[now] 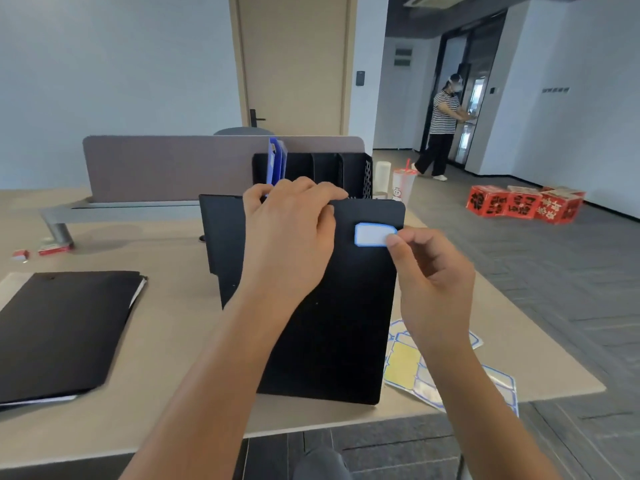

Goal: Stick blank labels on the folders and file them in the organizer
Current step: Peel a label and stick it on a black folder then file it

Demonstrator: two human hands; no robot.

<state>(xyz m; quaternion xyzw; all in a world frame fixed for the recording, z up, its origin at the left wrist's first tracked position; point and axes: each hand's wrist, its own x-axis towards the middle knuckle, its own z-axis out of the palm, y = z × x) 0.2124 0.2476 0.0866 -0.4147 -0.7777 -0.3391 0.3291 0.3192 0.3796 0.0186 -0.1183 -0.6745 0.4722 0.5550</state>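
A black folder (pixel 332 327) stands tilted on the desk in front of me. My left hand (pixel 291 230) grips its top edge, fingers curled over it. A white label with a blue border (pixel 372 234) lies on the folder's upper right corner. My right hand (pixel 429 271) pinches the label's right end between thumb and forefinger. Behind the folder stands a black mesh organizer (pixel 353 171) with a blue folder (pixel 276 161) upright in its left slot. A label sheet (pixel 415 372) lies on the desk under my right forearm. Another black folder (pixel 62 330) lies flat at the left.
A grey desk divider (pixel 166 168) runs behind the organizer. A plastic cup with a straw (pixel 403 185) and a white bottle (pixel 382 174) stand to its right. Small red packets (pixel 52 249) lie at the far left. Red boxes (pixel 523 202) sit on the floor; a person (pixel 441 129) stands by a door.
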